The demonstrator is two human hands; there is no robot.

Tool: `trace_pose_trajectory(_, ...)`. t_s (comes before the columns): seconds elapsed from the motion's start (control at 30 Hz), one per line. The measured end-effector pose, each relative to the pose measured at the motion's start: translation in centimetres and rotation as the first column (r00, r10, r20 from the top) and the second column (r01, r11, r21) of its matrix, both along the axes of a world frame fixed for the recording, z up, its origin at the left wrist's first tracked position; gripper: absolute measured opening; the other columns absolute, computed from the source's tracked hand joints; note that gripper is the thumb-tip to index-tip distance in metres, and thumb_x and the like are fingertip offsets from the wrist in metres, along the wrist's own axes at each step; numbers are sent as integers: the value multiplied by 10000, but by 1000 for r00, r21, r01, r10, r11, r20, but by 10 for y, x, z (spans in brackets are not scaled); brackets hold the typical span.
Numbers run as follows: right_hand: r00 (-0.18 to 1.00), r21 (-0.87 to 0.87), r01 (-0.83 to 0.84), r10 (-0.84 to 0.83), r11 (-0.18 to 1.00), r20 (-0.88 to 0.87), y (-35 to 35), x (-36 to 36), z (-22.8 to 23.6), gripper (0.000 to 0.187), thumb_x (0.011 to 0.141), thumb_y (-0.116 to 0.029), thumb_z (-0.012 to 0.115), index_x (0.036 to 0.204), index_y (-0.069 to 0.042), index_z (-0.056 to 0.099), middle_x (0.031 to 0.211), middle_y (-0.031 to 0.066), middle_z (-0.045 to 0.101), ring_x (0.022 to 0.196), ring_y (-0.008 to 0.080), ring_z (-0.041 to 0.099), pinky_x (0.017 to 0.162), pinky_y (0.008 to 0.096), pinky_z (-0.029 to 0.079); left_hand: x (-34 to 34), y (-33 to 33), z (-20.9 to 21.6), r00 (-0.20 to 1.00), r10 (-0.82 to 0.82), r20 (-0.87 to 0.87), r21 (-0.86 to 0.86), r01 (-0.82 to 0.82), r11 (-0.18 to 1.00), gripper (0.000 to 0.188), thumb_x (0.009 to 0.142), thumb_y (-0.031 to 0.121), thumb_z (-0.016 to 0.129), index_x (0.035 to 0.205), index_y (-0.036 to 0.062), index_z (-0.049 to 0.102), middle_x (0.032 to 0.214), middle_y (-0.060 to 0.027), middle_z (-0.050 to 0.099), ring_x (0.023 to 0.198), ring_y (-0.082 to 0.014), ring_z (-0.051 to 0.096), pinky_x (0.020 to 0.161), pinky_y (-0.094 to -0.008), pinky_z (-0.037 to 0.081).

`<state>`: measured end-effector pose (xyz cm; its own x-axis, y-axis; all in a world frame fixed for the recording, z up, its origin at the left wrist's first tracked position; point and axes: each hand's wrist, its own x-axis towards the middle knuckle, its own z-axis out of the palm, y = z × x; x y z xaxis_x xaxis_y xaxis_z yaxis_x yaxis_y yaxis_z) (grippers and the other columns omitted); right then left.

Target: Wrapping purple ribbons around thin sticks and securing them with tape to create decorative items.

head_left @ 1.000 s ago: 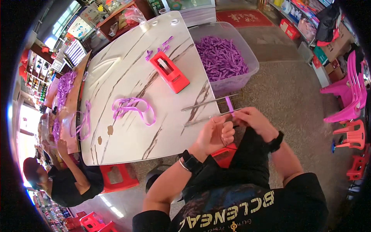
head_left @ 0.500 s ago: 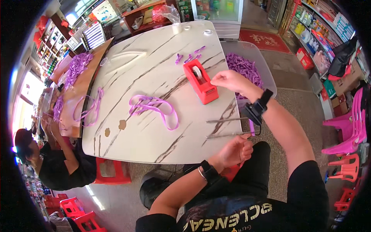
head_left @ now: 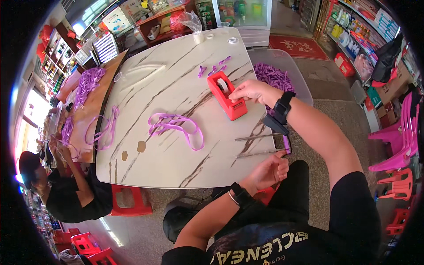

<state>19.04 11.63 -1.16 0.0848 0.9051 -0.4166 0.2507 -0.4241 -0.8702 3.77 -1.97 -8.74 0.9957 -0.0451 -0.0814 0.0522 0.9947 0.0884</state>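
My right hand [head_left: 252, 91] is at a red tape dispenser [head_left: 232, 108], thumb and fingertips pinched together over its side. Whether tape lies between them is too small to see. A white tape roll [head_left: 222, 85] sits inside the dispenser. My left hand [head_left: 270, 171] is low at the table's right edge, fingers curled, one fingertip against a short purple ribbon [head_left: 286, 144]. That ribbon hangs at the end of a metal two-pronged frame [head_left: 258, 137], whose prongs reach over the tabletop. A looped purple lanyard [head_left: 191, 130] lies mid-table.
Small folded purple pieces [head_left: 213, 70] lie beyond the dispenser on the marble-patterned table [head_left: 168, 163]. A clear bin [head_left: 304, 90] of purple pieces stands to the right. Another person [head_left: 66, 192] handles purple ribbon at the left beside a wooden table [head_left: 81, 141]. Pink chairs [head_left: 399, 141] stand far right.
My right hand has moved left, its pinched fingertips now over the dispenser's side. My left hand stays by the ribbon on the frame. The whole view has shifted slightly.
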Motion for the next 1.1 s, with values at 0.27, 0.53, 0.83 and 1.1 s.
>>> trace_pose_trajectory(0.27, 952, -36, 42, -51, 998, -302, -36, -6, 12, 166, 754, -167, 640, 897, -86, 618, 786, -16, 614, 482, 8, 289, 389, 167, 163, -3, -2, 4, 999, 27, -37, 21, -26, 999, 119, 802, 75, 438, 898, 128, 391, 629, 13, 327, 553, -91, 339, 524, -223, 322)
trace_pose_trajectory(0.53, 995, 378, 74, -41, 923, -95, -60, -19, -38, 210, 686, -233, 698, 750, -41, 642, 660, 22, 619, 529, 88, 508, 450, 238, 370, 1, -4, -7, 995, 6, 101, 34, -9, 999, 70, 807, 80, 434, 861, 122, 449, 623, 26, 304, 552, -84, 316, 522, -217, 294)
trace_pose_trajectory(0.83, 793, 457, -88, -215, 885, 569, -66, -9, -21, 157, 616, -243, 685, 674, -101, 651, 626, 68, 612, 610, 241, 599, 548, 341, 459, 2, -2, -5, 999, 17, 49, 75, -20, 997, 227, 802, 76, 439, 1020, 124, 477, 598, 24, 293, 529, -85, 304, 505, -211, 275)
trace_pose_trajectory(1.1, 894, 103, -377, 333, 921, 300, -118, 60, -8, 189, 737, -216, 620, 731, -27, 626, 664, 51, 620, 611, 118, 579, 581, 255, 442, 1, -2, 0, 1000, -7, 2, 24, 7, 1000, 174, 781, 55, 439, 908, 163, 389, 619, 27, 304, 560, -93, 312, 517, -214, 283)
